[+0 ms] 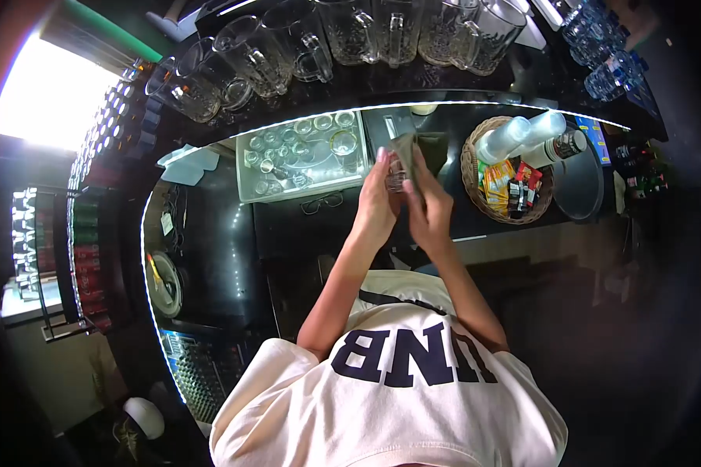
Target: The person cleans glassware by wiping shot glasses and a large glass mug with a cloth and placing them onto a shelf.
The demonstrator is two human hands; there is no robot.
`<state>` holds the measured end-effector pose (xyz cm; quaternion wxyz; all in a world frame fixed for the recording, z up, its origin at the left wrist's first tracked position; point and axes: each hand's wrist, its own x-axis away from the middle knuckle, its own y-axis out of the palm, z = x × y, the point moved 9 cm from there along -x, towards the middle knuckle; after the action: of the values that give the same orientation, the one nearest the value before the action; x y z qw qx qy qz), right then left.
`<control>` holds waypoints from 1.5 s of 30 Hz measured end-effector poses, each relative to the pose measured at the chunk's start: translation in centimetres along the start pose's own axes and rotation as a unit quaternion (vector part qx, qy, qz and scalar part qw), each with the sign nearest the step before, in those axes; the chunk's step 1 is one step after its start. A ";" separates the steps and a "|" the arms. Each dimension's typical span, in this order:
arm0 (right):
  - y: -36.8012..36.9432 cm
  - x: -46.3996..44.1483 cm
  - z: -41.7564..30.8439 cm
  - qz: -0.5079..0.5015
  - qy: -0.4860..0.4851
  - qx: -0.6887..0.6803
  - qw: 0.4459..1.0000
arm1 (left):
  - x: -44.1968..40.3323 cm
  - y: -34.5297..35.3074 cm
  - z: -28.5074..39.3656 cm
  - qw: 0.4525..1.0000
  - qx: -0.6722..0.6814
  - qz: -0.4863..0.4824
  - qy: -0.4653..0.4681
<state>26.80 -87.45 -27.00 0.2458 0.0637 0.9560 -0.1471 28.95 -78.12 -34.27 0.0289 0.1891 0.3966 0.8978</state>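
Observation:
Both my hands are raised in front of my chest at the counter's edge. My left hand (377, 201) is wrapped around a small clear glass (396, 177), partly covered by fingers. My right hand (431, 206) presses a dark grey-green cloth (410, 156) against the glass from the other side. The cloth's top corner sticks up above my fingers. To the left stands a white tray (245, 189) with several small glasses (287, 144) in it. A pair of eyeglasses (322, 203) lies just in front of that tray.
A wicker basket (469, 175) with plastic cups (518, 140) and colourful packets (497, 183) stands to the right, beside a round dark tray (582, 191). Several glass mugs (253, 58) line the raised shelf ahead. Water bottles (611, 74) stand at its right end.

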 end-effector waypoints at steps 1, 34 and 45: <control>1.0 0.8 0.6 -0.038 -0.009 0.012 0.999 | 0.4 -0.2 0.5 0.999 0.004 0.034 0.019; -9.7 1.2 8.9 -0.135 0.106 -0.088 0.981 | -4.8 5.5 -4.2 0.994 0.010 0.075 0.084; -13.0 -4.7 10.3 -0.076 0.233 -0.159 0.956 | -4.1 10.5 -6.0 0.995 -0.002 -0.020 0.101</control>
<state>32.98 -103.23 -30.05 0.0118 -0.0164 0.9998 0.0077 31.65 -90.37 -31.66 0.0076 0.0896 0.3999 0.9122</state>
